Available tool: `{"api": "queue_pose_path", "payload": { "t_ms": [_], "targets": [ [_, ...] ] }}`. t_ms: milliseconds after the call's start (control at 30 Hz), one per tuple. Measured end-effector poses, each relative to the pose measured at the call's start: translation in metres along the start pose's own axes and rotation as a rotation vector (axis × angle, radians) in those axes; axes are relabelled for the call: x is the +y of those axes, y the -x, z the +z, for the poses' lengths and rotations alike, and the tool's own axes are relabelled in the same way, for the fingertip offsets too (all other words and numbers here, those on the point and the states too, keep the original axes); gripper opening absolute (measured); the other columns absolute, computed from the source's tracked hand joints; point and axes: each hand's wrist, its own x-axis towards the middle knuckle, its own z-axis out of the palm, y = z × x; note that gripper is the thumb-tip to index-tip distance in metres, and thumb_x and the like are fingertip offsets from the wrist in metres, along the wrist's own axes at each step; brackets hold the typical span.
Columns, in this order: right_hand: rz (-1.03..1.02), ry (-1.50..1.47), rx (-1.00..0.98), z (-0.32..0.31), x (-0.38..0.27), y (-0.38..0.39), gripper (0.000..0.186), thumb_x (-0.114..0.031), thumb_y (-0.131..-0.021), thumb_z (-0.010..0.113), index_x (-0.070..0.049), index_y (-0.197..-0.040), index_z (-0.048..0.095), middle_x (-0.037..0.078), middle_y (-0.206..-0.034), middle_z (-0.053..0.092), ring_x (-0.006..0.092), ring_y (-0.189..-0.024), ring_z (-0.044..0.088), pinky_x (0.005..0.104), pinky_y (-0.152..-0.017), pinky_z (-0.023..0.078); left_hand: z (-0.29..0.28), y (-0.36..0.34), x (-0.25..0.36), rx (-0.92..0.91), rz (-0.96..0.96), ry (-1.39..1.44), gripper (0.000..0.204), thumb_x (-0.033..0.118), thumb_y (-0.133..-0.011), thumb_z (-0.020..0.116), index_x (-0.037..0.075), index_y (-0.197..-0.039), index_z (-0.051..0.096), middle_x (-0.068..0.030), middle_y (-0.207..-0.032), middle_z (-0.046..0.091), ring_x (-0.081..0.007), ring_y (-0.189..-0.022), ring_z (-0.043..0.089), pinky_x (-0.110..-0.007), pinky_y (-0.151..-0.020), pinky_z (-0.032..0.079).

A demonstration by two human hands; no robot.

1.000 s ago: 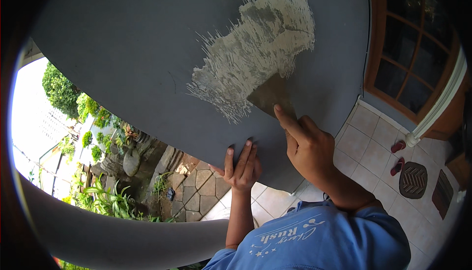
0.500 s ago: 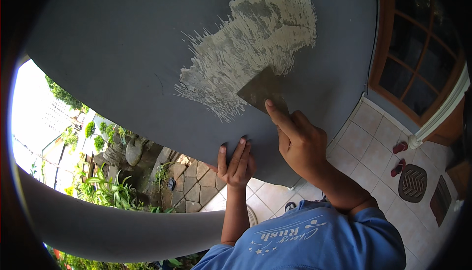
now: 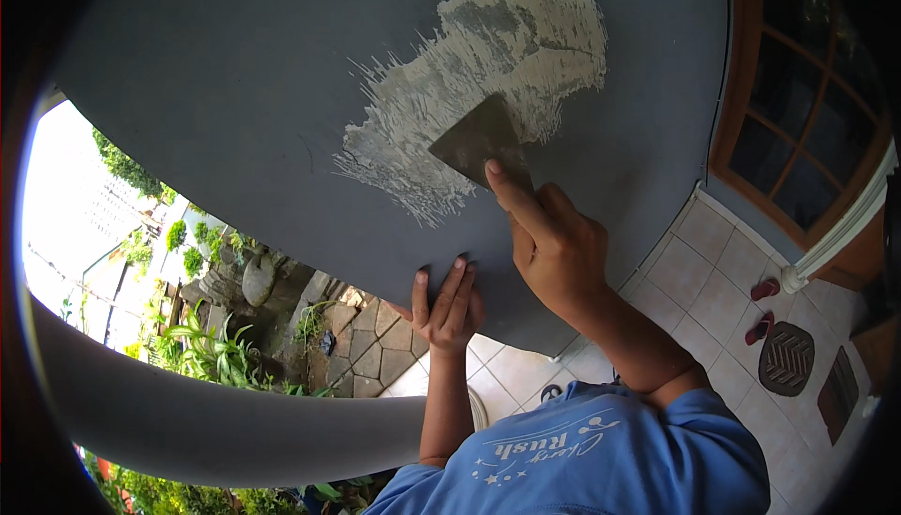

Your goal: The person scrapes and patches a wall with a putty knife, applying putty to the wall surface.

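My right hand (image 3: 561,248) is closed round the handle of a putty knife (image 3: 483,140), its index finger stretched along the blade. The wide flat blade lies over the lower edge of a rough, pale patch (image 3: 488,55) with streaky edges. This patch is on a grey wall (image 3: 253,74). Lower down, near the wall's edge, my left hand (image 3: 449,309) rests against the grey surface, fingers stretched out, holding nothing. The knife's handle is mostly hidden in my right hand.
A round grey column (image 3: 244,429) stands at the lower left, with a garden and stone paving (image 3: 361,346) beyond it. At the right are a wood-framed window (image 3: 807,102), red sandals (image 3: 762,309), a dark mat (image 3: 786,359) and floor tiles (image 3: 685,271).
My right hand has moved the putty knife up and to the left, farther over the pale patch. My left hand has stayed in place on the wall.
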Motion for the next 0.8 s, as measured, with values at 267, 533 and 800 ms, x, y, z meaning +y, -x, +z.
{"api": "queue_pose_path", "payload": {
  "t_ms": [267,533,800],
  "targets": [
    [0.024,0.031,-0.094,-0.006,0.000,0.025,0.059,-0.008,-0.081,0.065,-0.024,-0.136,0.052,0.003,-0.069,0.052,0.0157,-0.046,0.055,0.0297,-0.040,0.045,0.000,0.006,0.000,0.018,0.005,-0.007,0.022,0.010,-0.075,0.067,0.023,-0.089,0.077,0.0130,-0.108,0.070,-0.0264,-0.135,0.038,-0.056,-0.117,0.008],
    [-0.012,-0.009,-0.131,-0.014,0.008,0.018,0.048,-0.006,-0.084,0.064,-0.021,-0.130,0.059,0.003,-0.065,0.052,0.0162,-0.048,0.055,0.0292,-0.041,0.044,-0.007,-0.010,0.007,-0.024,-0.004,-0.199,0.018,0.022,-0.081,0.063,0.029,-0.093,0.075,0.0190,-0.110,0.068,-0.0191,-0.134,0.041,-0.054,-0.117,-0.004],
    [0.193,-0.395,-0.025,-0.046,0.058,0.022,0.032,0.001,-0.089,0.060,-0.005,-0.120,0.064,0.009,-0.081,0.068,0.0134,-0.066,0.062,0.0267,-0.059,0.048,0.008,-0.134,0.042,-0.009,-0.270,-0.306,0.045,0.031,-0.090,0.057,0.022,-0.134,0.055,-0.0106,-0.150,0.038,-0.0323,-0.141,0.029,-0.054,-0.115,-0.005]
  ]
}}
